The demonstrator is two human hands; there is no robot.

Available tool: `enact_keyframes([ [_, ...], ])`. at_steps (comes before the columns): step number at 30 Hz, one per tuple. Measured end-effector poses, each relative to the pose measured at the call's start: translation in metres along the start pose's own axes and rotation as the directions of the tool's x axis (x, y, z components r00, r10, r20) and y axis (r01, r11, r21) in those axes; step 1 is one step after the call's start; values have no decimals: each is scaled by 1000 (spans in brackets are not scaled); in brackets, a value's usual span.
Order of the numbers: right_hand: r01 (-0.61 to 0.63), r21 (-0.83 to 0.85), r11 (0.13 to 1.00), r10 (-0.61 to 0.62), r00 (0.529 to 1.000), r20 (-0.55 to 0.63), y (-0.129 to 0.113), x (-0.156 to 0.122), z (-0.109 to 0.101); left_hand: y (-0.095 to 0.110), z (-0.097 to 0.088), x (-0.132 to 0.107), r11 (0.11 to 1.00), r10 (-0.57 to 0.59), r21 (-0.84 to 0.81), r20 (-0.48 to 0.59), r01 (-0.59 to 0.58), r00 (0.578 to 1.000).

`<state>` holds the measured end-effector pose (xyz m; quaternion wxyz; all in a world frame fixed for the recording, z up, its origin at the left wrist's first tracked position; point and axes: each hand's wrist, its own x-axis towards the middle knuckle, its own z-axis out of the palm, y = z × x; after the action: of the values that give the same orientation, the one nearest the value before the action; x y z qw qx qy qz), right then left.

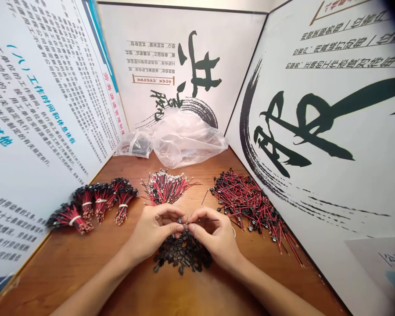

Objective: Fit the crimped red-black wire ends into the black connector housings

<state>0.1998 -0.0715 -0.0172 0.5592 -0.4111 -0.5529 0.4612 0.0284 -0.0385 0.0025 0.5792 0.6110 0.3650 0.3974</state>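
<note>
My left hand [156, 230] and my right hand [213, 232] meet over a heap of small black plastic connector housings [184, 256] on the wooden table [118, 281]. Both hands pinch at the same spot. The left fingers close on a small black housing [183, 225]. The right fingers hold a thin red-and-black wire [204, 220] that runs off to the right. Just beyond my hands lies a loose bunch of red-and-black wires [166, 186].
Several banded bundles of finished wires [95, 202] lie at the left. A spread pile of wires with black connectors [250, 204] lies at the right. Clear plastic bags [181, 138] sit at the back. Printed boards [46, 109] wall in the table on three sides.
</note>
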Motion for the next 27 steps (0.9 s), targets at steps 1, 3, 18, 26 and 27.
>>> enact_keyframes([
  [1, 7, -9, 1000, -7, 1000, -1, 0, -1, 0, 0, 0, 0, 1000, 21, 22, -11, -21, 1000],
  [3, 27, -5, 1000, -27, 1000, -3, 1, -1, 0, 0, 1, -1, 996, 67, 67, -32, -65, 997],
  [18, 321, -67, 945, -321, 947, 2, -4, -5, 1, 3, 8, -6, 998, -19, -53, -38, 17, 999],
  [26, 357, -161, 920, -360, 933, 14, -4, -7, -1, 1, 9, -9, 998, -40, -49, -60, 37, 997],
  [27, 355, -164, 920, -358, 934, 14, -4, -7, -1, 2, 9, -9, 998, -39, -47, -61, 37, 997],
])
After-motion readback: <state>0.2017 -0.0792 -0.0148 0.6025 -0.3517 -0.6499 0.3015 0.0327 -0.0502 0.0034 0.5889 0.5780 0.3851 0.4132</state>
